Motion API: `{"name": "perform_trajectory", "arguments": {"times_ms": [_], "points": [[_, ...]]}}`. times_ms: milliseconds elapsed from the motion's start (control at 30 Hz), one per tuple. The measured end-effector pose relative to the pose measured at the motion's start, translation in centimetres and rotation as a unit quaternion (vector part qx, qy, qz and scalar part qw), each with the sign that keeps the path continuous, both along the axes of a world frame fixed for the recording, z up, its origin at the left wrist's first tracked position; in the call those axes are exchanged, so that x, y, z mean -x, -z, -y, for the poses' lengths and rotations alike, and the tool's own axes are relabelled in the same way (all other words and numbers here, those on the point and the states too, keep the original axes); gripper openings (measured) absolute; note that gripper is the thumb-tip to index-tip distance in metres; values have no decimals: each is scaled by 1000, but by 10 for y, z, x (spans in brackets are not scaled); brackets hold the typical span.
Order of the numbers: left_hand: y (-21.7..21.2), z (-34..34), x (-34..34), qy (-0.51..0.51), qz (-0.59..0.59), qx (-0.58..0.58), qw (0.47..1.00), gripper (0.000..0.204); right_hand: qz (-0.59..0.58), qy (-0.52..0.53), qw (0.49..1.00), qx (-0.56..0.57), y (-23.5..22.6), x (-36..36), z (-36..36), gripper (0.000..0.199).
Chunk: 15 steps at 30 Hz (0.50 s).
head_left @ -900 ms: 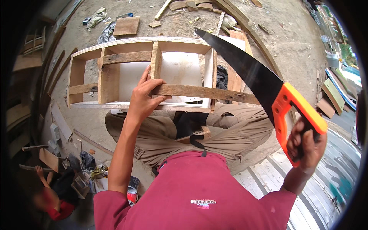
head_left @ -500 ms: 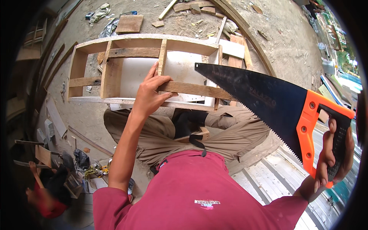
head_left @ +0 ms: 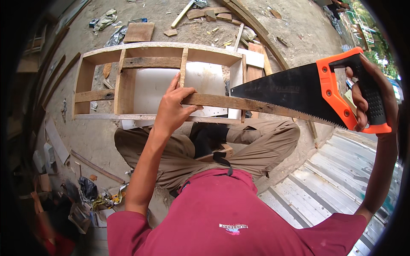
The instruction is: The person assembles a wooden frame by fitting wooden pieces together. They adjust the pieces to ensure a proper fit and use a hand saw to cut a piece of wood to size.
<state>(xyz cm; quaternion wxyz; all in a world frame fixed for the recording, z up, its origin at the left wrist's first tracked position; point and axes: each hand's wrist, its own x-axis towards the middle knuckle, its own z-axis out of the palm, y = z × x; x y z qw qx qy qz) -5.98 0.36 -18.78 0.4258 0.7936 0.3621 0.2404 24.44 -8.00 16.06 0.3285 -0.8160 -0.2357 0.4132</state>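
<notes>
My left hand (head_left: 174,104) is closed around the left end of a brown wooden strip (head_left: 213,100), its index finger stretched along a divider of the wooden frame (head_left: 158,45). The strip crosses the frame's right compartment and sticks out well past its right end. In my right hand (head_left: 362,103) is the black and orange handle of a handsaw (head_left: 282,87). The dark blade points left, its tip close to the frame's right end. Its teeth run along the strip's overhanging part; whether they touch it I cannot tell.
Below the frame are my crossed legs (head_left: 265,138). Corrugated metal sheets (head_left: 311,187) lie at the lower right. Wood scraps (head_left: 140,32) and long planks (head_left: 256,32) are scattered beyond the frame. Another person (head_left: 53,226) is at the lower left, near rubbish (head_left: 102,198).
My right hand has raised the saw's handle end, bringing the blade from a steep slant to nearly level along the strip. My left hand keeps its hold.
</notes>
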Motion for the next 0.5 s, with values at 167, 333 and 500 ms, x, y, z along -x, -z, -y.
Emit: {"name": "perform_trajectory", "arguments": {"times_ms": [167,333,500], "points": [[3,1,-2,3,49,-14,999,45,14,-27,999,22,2,-6,-16,49],[1,-1,-2,9,47,-9,999,44,28,-8,999,45,12,-16,-41,45],[6,-1,-3,6,46,-24,999,44,47,3,997,68,25,-10,-56,40]]}}
